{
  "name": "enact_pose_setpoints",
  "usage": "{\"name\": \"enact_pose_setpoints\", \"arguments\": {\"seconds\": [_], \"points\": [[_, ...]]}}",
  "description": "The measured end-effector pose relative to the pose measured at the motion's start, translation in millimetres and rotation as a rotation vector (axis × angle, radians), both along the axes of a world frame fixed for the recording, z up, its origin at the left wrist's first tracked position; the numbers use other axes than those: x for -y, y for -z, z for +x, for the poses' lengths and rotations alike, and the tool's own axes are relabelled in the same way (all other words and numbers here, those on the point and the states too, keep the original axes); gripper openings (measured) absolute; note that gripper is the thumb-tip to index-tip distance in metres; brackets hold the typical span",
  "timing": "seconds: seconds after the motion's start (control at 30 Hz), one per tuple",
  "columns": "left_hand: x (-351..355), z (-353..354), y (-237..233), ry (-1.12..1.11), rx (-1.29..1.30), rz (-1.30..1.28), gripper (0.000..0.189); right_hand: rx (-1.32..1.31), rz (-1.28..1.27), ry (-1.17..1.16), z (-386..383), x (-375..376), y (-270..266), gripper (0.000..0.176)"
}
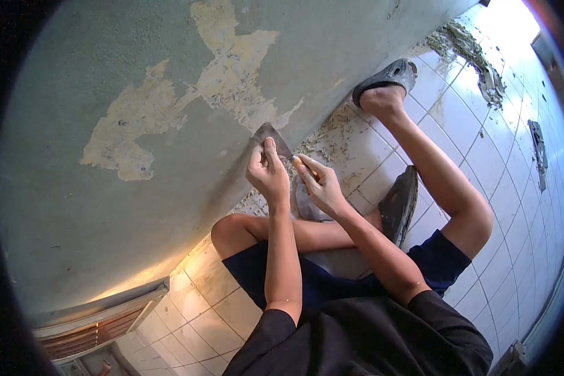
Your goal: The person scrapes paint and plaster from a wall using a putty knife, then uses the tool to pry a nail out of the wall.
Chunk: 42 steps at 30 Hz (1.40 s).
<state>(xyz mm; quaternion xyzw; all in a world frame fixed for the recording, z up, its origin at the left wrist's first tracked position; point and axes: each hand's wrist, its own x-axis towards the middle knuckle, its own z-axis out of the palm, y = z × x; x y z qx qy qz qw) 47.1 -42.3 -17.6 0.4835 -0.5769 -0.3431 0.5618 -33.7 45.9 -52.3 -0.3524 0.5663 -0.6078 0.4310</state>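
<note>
Left grip: pinched on the scraper (pixel 276 143) blade | right grip: closed round its wooden handle (pixel 304 166) | scraper: blade against the green wall (pixel 188 182), at the bare patch's (pixel 232 69) lower end | beyond: peeled flakes (pixel 476 56) on the tiled floor (pixel 482 150)

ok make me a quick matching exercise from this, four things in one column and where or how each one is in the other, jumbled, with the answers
1. triangular grey metal blade
2. slim tan tool handle
3. grey-green painted wall
4. white square-tiled floor

A. littered with flakes and scraps
B. held by the left hand
C. marked with rough cream patches
D. gripped by the right hand

Right pairs: 1-B, 2-D, 3-C, 4-A
</note>
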Motion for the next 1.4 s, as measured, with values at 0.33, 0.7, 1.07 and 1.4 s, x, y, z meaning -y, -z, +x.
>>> {"name": "enact_pose_setpoints", "arguments": {"seconds": [0.33, 0.7, 1.07, 1.4], "points": [[-3.8, -6.8, -19.2, -0.043, -0.056, 0.127, 0.035, -0.128, -0.027, 0.007, -13.4, 5.6, -7.5, 0.034], [6.5, -6.2, -0.6, -0.015, -0.127, 0.077, 0.034, -0.192, -0.089, 0.002, -23.1, 15.2, -16.5, 0.034], [2.4, 34.8, -37.4, 0.022, -0.106, -0.072, 0.034, -0.116, -0.129, -0.109, 15.2, 21.4, -46.7, 0.03], [-19.2, 16.1, 42.9, 0.396, 0.187, 0.499, 0.057, -0.268, 0.154, -0.161, -32.0, -36.1, -9.0, 0.035]]}}
